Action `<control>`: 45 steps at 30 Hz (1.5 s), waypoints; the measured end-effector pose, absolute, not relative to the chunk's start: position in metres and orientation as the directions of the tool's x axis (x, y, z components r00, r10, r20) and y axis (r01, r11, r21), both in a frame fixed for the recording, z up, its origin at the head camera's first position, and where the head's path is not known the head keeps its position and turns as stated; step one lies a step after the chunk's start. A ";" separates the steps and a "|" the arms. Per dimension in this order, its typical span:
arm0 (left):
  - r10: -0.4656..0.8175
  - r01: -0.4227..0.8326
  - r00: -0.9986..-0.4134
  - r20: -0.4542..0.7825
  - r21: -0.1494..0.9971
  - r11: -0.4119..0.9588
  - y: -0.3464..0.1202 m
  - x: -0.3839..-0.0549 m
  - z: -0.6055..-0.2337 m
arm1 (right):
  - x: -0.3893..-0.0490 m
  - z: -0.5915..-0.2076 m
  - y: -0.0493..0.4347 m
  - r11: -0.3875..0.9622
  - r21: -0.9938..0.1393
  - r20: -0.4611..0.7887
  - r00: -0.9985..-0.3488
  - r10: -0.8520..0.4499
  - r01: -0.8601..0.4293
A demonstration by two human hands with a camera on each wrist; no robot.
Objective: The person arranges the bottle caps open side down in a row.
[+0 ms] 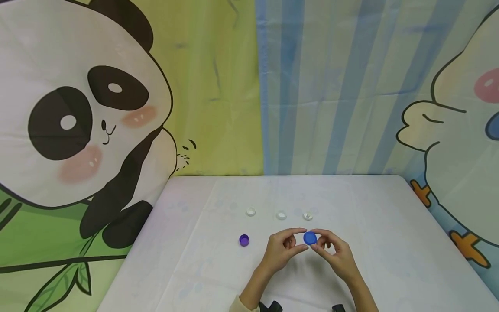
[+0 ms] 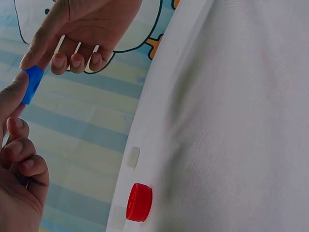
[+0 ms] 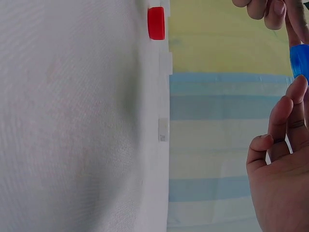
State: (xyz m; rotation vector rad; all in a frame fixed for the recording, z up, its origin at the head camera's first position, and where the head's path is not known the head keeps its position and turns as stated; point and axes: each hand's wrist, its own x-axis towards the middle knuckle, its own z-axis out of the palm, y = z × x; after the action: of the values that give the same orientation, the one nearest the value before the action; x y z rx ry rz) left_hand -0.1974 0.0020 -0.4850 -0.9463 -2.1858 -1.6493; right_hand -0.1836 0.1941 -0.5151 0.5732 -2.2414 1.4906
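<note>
Both hands meet around a blue bottle cap (image 1: pixel 309 238) above the white table. From its left side, the thumb and forefinger of my left hand (image 1: pixel 281 249) pinch the rim. My right hand (image 1: pixel 337 255) pinches the opposite side the same way. Seen edge-on in the left wrist view, the blue cap (image 2: pixel 33 85) sits between the fingertips of both hands, with the other fingers loosely curled. In the right wrist view the blue cap (image 3: pixel 300 62) is partly cut off by the frame edge.
Left of the hands lies a cap (image 1: pixel 244 240), purple in the head view; a cap on the table (image 2: pixel 139 202) looks red in both wrist views. Farther back are three whitish round pieces, left (image 1: pixel 251 212), middle (image 1: pixel 281 215) and right (image 1: pixel 308 216). Cartoon-printed curtains surround the table (image 1: pixel 202 268).
</note>
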 end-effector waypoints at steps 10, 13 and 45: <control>0.336 0.625 -0.763 0.552 0.762 0.168 0.002 -0.197 -0.482 | -0.186 -0.516 0.194 0.327 -0.733 0.585 -0.798 -0.146 -0.597; 0.339 0.614 -0.770 0.540 0.772 0.164 0.002 -0.197 -0.482 | -0.186 -0.515 0.194 0.337 -0.747 0.559 -0.816 -0.146 -0.573; 0.435 0.730 -0.668 0.604 0.418 0.541 0.031 -0.249 -0.539 | -0.203 -0.530 0.223 0.582 -0.683 0.481 -0.871 -0.098 -0.442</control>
State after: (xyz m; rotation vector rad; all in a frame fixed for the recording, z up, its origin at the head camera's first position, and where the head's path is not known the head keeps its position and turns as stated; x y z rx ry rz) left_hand -0.2489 0.0309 -0.5393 -0.9481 -2.3488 -0.9258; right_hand -0.2034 0.2228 -0.5303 0.4359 -2.4222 1.2017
